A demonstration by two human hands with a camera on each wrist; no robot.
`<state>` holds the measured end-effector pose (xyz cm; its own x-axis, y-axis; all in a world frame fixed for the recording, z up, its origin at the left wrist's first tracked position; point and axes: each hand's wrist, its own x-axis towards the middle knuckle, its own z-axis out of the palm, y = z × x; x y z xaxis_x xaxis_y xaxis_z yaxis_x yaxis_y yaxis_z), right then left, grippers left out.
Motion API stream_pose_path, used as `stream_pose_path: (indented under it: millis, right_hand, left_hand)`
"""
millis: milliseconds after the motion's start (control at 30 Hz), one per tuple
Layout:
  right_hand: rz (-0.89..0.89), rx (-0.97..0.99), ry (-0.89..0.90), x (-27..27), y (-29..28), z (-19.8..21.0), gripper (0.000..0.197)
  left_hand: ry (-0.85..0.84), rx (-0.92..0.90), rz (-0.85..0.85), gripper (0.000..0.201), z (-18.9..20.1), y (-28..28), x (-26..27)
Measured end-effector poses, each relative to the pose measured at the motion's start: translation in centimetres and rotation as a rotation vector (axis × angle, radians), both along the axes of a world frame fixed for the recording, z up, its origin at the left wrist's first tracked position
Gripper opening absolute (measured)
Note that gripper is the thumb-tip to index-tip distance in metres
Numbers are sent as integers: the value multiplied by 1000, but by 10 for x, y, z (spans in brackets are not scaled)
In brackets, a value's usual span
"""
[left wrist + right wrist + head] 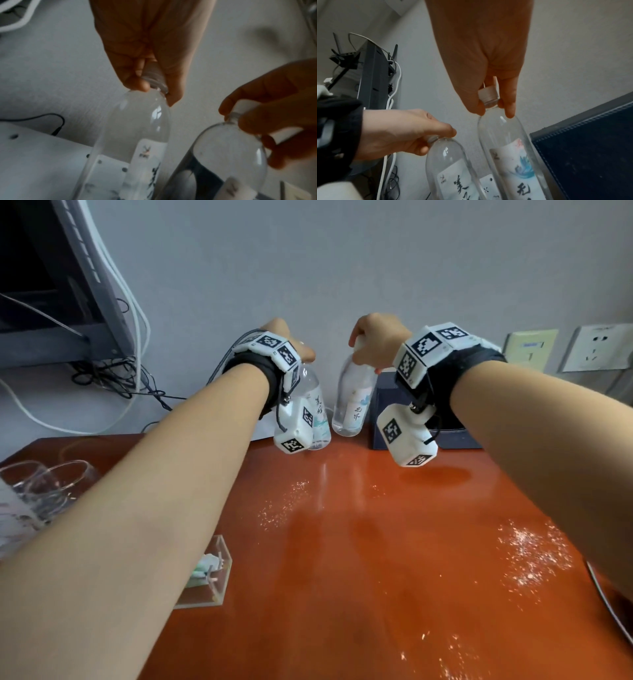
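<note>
Two clear water bottles with white labels stand side by side at the back edge of the orange table (359,542). My left hand (291,344) pinches the cap and neck of the left bottle (317,405), as the left wrist view shows with the hand (150,81) on the bottle (137,121). My right hand (371,340) grips the white cap of the right bottle (352,402); in the right wrist view the hand (491,102) holds the right bottle (503,142) by its cap, with the left bottle (448,155) beside it. Both bottles lean slightly.
A dark blue box (445,426) stands right of the bottles. Glasses (44,487) sit at the left edge, and a clear acrylic box (212,573) with small items lies near my left forearm. White powder (534,553) is scattered on the table. Cables (113,374) and wall sockets (596,347) lie behind.
</note>
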<state>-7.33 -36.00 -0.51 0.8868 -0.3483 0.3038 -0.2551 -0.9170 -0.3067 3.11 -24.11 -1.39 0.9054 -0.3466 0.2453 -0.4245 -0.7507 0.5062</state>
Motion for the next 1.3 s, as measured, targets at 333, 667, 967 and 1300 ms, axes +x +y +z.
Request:
stream_pose_path:
  millis: [333, 667, 967, 1300]
  right_hand:
    - [-33, -115, 39, 34, -12, -15, 34]
    - [-54, -107, 25, 44, -22, -21, 33]
    - [-51, -93, 89, 28, -14, -18, 50]
    - [-33, -68, -36, 2, 2, 2, 36]
  left_hand:
    - [-33, -120, -75, 27, -15, -23, 18]
    - [82, -166, -186, 39, -16, -35, 17]
    - [38, -86, -180, 51, -17, -35, 7]
    - [-18, -94, -198, 40, 13, -19, -19]
